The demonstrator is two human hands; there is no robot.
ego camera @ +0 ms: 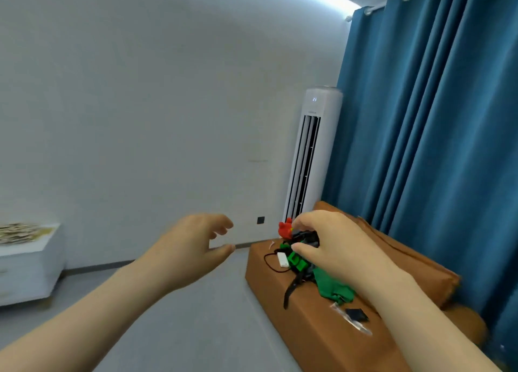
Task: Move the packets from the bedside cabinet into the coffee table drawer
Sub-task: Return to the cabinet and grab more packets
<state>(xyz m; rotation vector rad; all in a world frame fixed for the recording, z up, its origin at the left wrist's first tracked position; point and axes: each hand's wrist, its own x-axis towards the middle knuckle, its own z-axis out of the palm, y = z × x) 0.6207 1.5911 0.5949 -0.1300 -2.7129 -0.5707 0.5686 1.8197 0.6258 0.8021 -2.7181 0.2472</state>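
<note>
The left hand (193, 242) hovers released, left of the sofa (308, 329). The right hand (330, 245) curls over the sofa's clutter (297, 259), grasp unclear. The air conditioner (314, 153) behind the sofa reads "23".

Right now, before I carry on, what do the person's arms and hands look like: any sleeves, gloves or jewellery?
The left forearm and right forearm are bare to the frame edge, no sleeves in view. The left hand and right hand wear no gloves; no ring, watch or wristband shows on the sides seen.
</note>
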